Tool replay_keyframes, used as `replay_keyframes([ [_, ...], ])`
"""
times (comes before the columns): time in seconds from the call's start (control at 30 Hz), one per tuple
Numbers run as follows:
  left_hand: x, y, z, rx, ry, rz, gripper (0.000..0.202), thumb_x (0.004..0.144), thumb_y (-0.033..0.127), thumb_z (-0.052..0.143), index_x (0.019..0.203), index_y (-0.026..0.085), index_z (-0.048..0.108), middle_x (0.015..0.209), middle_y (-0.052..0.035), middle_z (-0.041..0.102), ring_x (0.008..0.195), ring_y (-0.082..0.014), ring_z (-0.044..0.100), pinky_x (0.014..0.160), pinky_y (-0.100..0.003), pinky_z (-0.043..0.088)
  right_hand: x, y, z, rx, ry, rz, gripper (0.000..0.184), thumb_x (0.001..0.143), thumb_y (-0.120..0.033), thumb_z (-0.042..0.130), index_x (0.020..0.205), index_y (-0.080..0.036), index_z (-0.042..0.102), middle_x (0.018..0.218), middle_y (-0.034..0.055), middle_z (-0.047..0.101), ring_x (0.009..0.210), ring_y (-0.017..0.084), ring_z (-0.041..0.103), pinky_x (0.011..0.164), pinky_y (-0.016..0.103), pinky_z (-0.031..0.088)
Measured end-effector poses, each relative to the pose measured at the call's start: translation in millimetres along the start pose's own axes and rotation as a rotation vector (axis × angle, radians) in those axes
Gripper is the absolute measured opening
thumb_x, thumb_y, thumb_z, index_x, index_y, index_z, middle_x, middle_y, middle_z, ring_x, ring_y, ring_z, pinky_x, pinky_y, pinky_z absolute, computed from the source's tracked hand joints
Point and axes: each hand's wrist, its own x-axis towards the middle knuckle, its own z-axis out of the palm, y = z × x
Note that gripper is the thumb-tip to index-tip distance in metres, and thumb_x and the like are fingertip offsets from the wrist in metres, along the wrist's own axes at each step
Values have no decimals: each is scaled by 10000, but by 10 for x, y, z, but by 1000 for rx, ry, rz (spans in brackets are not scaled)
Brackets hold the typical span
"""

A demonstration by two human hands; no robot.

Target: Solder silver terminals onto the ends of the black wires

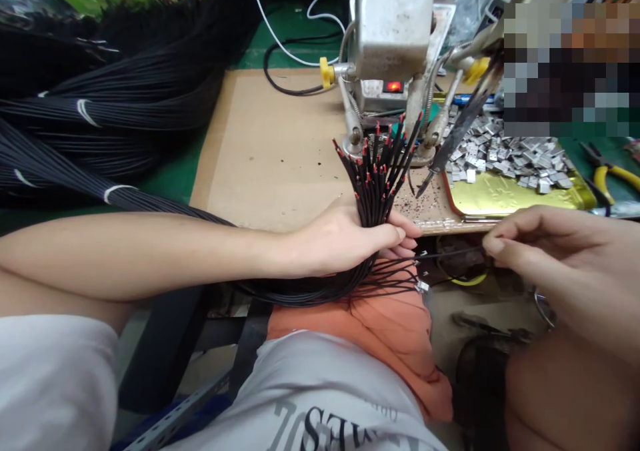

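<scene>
While the left hand (350, 237) is closed around a bundle of thin black wires (377, 191), the bundle's red-tipped ends fan upward and outward above the fist, over the front edge of the counter (260, 144). Below the fist the same wires curve down and away to the left across an orange cloth (395, 324) lying on the person's lap. The right hand (550, 257) sits well to the right at about the same height, thumb and forefinger pressed together on a single black wire (450, 255), which runs nearly level back toward the left hand's fingertips. Just under that wire, a few loose wire ends with small metal terminals (423, 285) hang over the cloth.

On the counter beyond the fanned tips stands a grey press machine (395, 24) with a red lamp (393, 86) lit at its base. To its right a gold tray (500, 197) holds a heap of small silver metal parts (505, 154). Yellow-handled pliers (617, 174) lie just beside the tray's right end. Thick tied bundles of long black cable (100, 117) fill the left side, near the left forearm. A pixelated patch covers the upper right corner.
</scene>
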Motion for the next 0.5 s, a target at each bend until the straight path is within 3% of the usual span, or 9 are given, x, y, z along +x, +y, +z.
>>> replay_keyframes([
  [0.07, -8, -10, -22, 57, -30, 33, 223, 981, -38, 655, 943, 90, 834, 848, -52, 858, 765, -112, 829, 773, -211, 676, 0, 40, -103, -87, -120, -64, 120, 919, -288, 844, 802, -287, 816, 663, 12, 740, 513, 175, 646, 443, 273, 483],
  [0.13, -23, -24, -61, 168, -62, 101, 220, 969, -17, 675, 1013, 97, 858, 854, -34, 849, 698, -95, 774, 703, -199, 636, -4, 16, -61, -59, -177, -109, 154, 962, -320, 830, 811, -288, 818, 669, 7, 741, 519, 172, 645, 459, 279, 485],
  [0.27, -33, -48, -148, 367, -174, 275, 147, 981, 178, 789, 1091, 145, 881, 706, 45, 735, 612, -87, 646, 607, -193, 541, -34, -143, 344, 86, -93, -126, 105, 954, -282, 850, 851, -268, 833, 744, -8, 795, 600, 157, 692, 540, 262, 517],
  [0.37, -20, -48, -174, 390, -169, 353, 78, 934, 227, 849, 963, 155, 854, 739, 47, 725, 692, -100, 655, 666, -203, 545, -54, -197, 583, 128, -6, -137, 78, 964, -214, 824, 897, -251, 843, 832, 0, 842, 643, 143, 706, 590, 256, 539],
  [0.5, -21, -41, -150, 414, -119, 390, 56, 914, 185, 847, 884, 149, 818, 832, 23, 768, 806, -114, 701, 806, -218, 586, -38, -179, 575, 162, -20, -95, 47, 938, -220, 857, 899, -246, 861, 817, 2, 843, 633, 146, 718, 605, 262, 573],
])
